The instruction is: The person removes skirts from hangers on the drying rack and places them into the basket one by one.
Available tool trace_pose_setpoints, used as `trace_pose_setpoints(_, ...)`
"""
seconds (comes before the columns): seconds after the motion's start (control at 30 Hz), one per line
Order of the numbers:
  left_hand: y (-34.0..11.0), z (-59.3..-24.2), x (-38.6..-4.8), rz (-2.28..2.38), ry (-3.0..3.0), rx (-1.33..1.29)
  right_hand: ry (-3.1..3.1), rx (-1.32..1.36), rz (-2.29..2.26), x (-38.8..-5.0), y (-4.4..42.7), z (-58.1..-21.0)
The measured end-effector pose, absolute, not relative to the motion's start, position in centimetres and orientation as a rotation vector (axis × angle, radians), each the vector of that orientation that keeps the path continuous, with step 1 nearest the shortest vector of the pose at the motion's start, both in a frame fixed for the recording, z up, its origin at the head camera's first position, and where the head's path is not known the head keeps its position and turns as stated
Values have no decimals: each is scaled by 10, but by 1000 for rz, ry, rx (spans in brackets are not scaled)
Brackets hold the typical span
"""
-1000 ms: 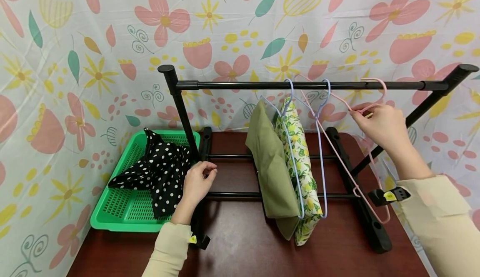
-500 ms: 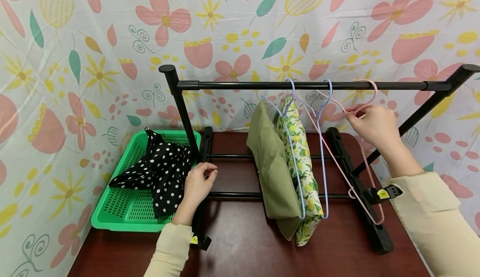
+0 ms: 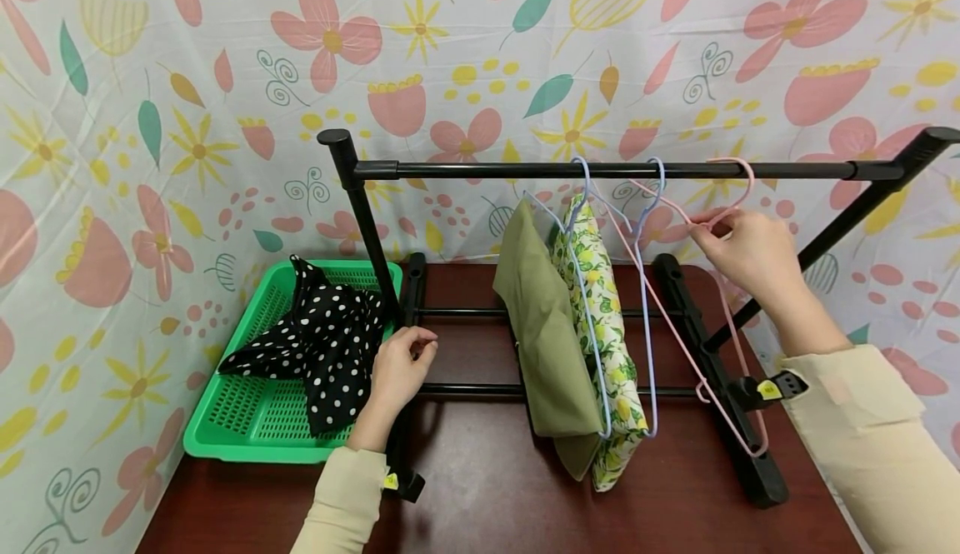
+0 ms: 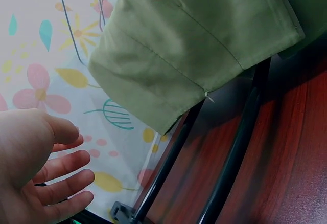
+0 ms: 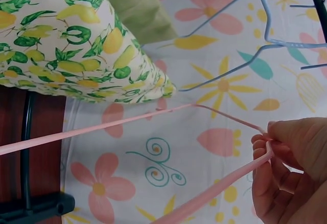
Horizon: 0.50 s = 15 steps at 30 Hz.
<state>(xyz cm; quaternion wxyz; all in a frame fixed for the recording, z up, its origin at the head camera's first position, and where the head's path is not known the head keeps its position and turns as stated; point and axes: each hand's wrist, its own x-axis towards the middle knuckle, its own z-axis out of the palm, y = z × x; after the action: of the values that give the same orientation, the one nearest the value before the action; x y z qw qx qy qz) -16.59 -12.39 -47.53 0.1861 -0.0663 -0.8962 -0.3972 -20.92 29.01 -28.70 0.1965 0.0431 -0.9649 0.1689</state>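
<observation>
My right hand pinches a pink hanger just below its hook, which is over the rack's top bar. In the right wrist view, thumb and fingers of the hand close round the pink hanger. My left hand hangs loosely curled and holds nothing, beside the green basket and the black dotted cloth. On the bar, left of the pink hanger, two blue hangers carry an olive cloth and a lemon-print cloth.
The black rack's right foot stands on the brown table, with two lower bars crossing between the feet. The basket is left of the rack. A flowered curtain hangs behind everything.
My right hand has moved left along the bar with the pink hanger, bringing it closer to the blue ones. The left hand has stayed nearly still.
</observation>
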Motion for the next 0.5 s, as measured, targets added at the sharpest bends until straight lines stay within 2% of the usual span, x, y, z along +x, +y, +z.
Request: trace_pose_setpoints(0.5,-127,-474,-164,-1083,-2525,-208,-2703,160,412,-201,290,-287)
